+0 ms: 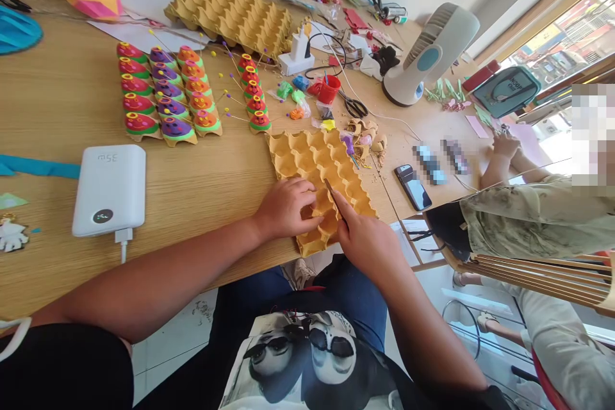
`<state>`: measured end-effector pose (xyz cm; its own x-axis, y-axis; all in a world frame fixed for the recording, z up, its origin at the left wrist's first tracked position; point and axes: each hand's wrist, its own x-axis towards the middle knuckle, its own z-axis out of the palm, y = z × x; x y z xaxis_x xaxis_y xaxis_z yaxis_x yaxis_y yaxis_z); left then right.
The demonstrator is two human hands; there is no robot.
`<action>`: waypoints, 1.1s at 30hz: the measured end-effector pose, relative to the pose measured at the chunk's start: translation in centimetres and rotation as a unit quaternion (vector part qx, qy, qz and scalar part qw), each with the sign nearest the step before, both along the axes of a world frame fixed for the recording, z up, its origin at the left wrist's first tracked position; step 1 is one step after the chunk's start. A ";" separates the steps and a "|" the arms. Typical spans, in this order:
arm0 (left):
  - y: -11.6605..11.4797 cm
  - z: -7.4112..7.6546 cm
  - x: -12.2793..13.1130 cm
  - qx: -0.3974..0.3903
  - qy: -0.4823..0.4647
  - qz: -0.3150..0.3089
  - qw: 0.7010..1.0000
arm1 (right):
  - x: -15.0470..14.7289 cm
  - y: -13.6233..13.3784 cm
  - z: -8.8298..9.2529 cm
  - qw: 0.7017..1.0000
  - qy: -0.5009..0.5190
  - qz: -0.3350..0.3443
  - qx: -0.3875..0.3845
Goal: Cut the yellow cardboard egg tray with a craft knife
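A yellow-brown pulp egg tray (300, 163) lies at the front edge of the table, its near corner jutting past the edge. My left hand (288, 208) rests on the tray's left part, its curled fingers and thumb gripping the ridges. In my right hand (369, 240) is a slim craft knife (334, 195), its tip down among the cups near the tray's middle. The fingers are wrapped round the handle, which is mostly hidden. To the left stand painted egg-tray strips (170, 93) with smiling faces in red, purple and orange, beside one separate red-and-green strip (254, 99).
Behind are another egg tray (230, 13), a white plug adapter (298, 54), a red cup (328, 90), black scissors (354, 104) and a fan (427, 54). Torn tray scraps (368, 134) lie right; a power bank (110, 186) left. Another person's hands (504, 147) rest by the phone (413, 186).
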<state>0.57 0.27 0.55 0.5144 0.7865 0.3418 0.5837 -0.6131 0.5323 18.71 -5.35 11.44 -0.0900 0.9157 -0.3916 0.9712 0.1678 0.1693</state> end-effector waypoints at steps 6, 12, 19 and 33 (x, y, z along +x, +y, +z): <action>0.0 0.0 0.0 0.001 -0.005 -0.001 1.000 | -0.3 0.3 -0.2 0.999 0.032 -0.008 -0.004; 0.1 -0.1 0.0 0.009 -0.003 -0.003 1.000 | -0.6 0.5 0.1 0.999 0.030 -0.021 -0.011; 0.0 -0.3 0.0 0.009 0.001 0.002 1.000 | -1.2 1.1 -0.4 1.000 -0.012 -0.014 -0.009; 0.1 0.2 0.1 -0.002 0.006 -0.001 1.000 | -1.8 1.5 -0.4 1.000 -0.029 -0.009 -0.003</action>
<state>0.67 0.37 0.74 0.5196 0.7875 0.3315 0.5895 -0.6113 0.5281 16.88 -3.86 11.06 -0.0510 0.9143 -0.4018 0.9625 0.1524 0.2246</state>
